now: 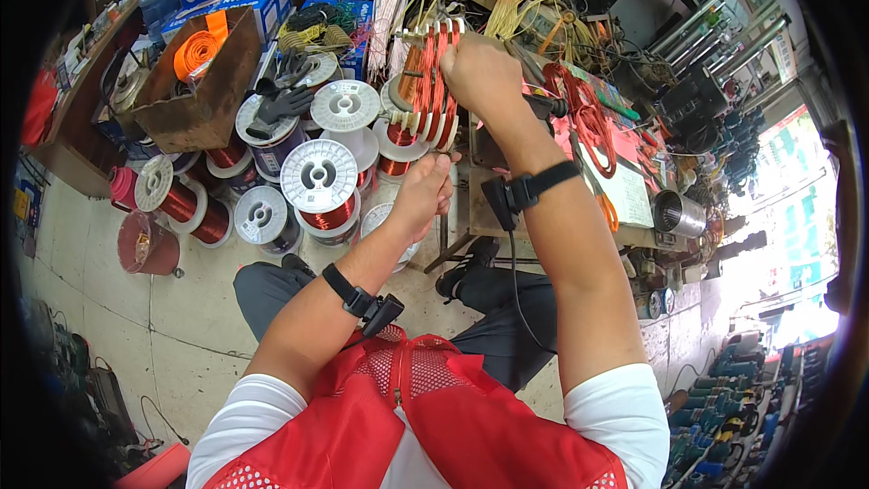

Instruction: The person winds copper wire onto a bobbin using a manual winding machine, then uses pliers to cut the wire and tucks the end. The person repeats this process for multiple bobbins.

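Observation:
A coil-winding former (442, 85) with white flanges stands at the edge of the workbench, wound with several bundles of red enamelled wire (426, 75). My right hand (483, 75) is curled against the former's right side, its fingertips hidden by the hand itself. Just below the former is my left hand (426, 191), fingers curled and thumb pressed to the index finger. I cannot make out whether a thin wire lies in that pinch. Beside and behind the former stand white-flanged wire spools (319, 176), some showing copper-red wire.
An open box (193, 115) holding a rolled orange strap (201, 54) stands left. Black gloves (288, 105) lie on a spool. Red wire loops (587, 122), orange-handled scissors (606, 210) and a metal cylinder (677, 212) are on the right-hand bench. A dark-red bucket (149, 244) sits on the floor.

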